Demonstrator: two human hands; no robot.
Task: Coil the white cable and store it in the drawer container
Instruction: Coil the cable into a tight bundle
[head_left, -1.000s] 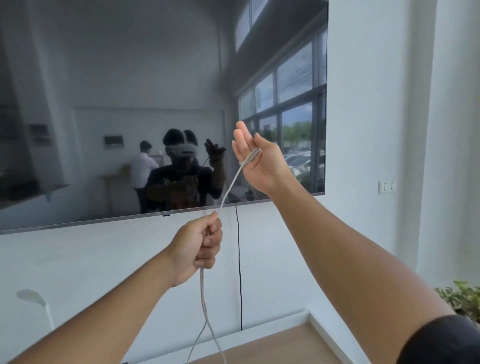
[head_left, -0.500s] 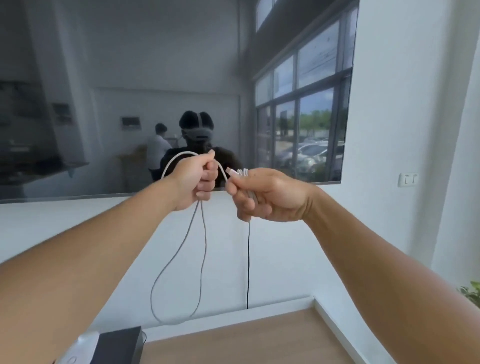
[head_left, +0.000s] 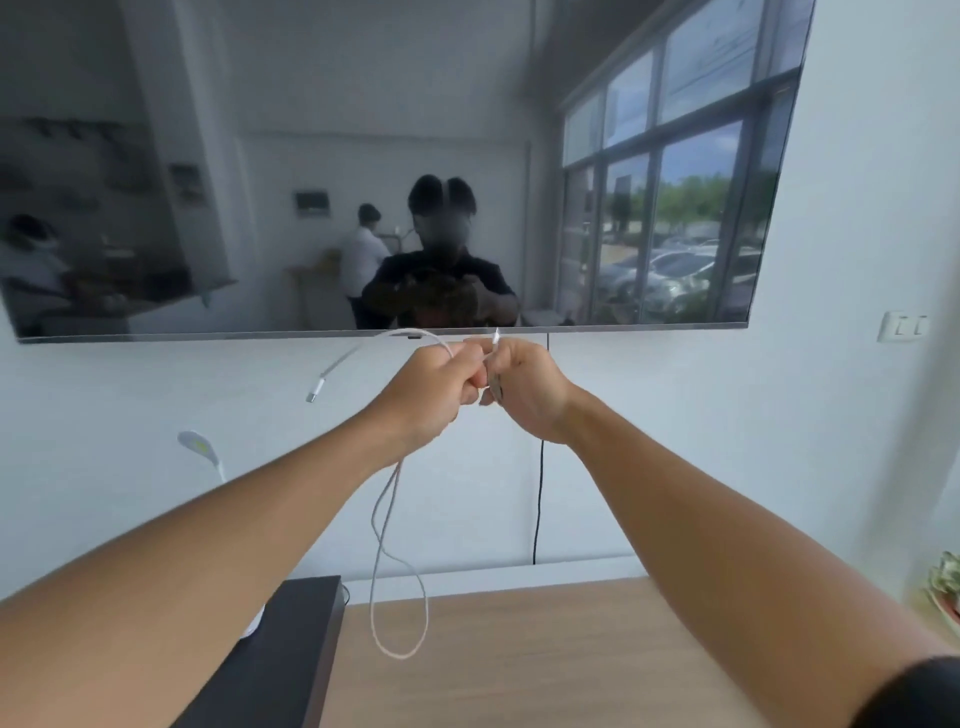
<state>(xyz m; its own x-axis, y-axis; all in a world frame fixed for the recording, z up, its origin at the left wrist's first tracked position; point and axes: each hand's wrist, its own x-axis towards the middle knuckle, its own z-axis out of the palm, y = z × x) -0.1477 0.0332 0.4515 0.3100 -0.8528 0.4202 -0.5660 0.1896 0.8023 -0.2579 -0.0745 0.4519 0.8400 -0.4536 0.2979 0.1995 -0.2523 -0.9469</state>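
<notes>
No legible text or labels anywhere.

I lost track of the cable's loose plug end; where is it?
In the head view, the plug dangles left of the left hand, in front of the white wall just below the screen.

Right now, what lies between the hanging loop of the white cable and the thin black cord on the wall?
In the head view, only bare white wall lies between the white cable loop and the thin black cord.
</notes>
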